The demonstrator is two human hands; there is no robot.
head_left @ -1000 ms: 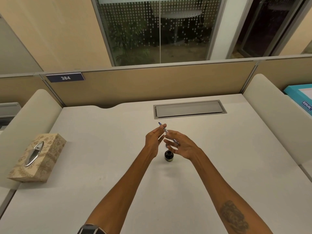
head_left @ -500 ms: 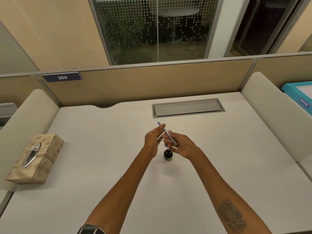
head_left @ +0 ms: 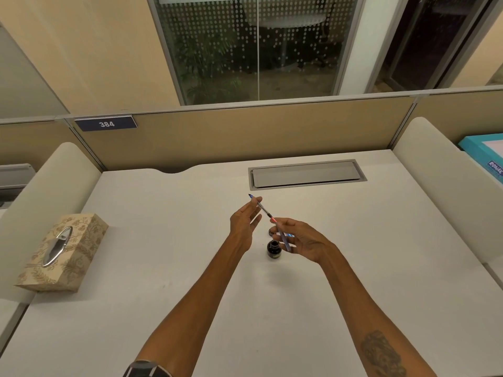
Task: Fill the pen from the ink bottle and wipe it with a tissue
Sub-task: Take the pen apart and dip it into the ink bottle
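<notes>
Both hands hover over the white desk [head_left: 163,268], just above the small dark ink bottle [head_left: 273,248], which stands open. My left hand [head_left: 243,223] pinches the thin front part of the pen [head_left: 258,204], its blue tip pointing up and left. The fingers of my right hand [head_left: 304,240] hold the blue pen barrel [head_left: 283,236], whose red-tipped end faces the front part across a small gap. A small dark round cap [head_left: 271,232] lies just behind the bottle, partly hidden by my fingers. A patterned tissue box [head_left: 62,251] sits at the desk's left edge.
A grey cable hatch [head_left: 307,174] is set into the desk at the back. Padded cream dividers [head_left: 441,186] flank the desk on both sides, with a tan partition behind. A teal box [head_left: 487,156] lies beyond the right divider.
My right hand has drawn down and to the right with the barrel, opening a gap from the front part of the pen. My left hand has stayed about where it was.
</notes>
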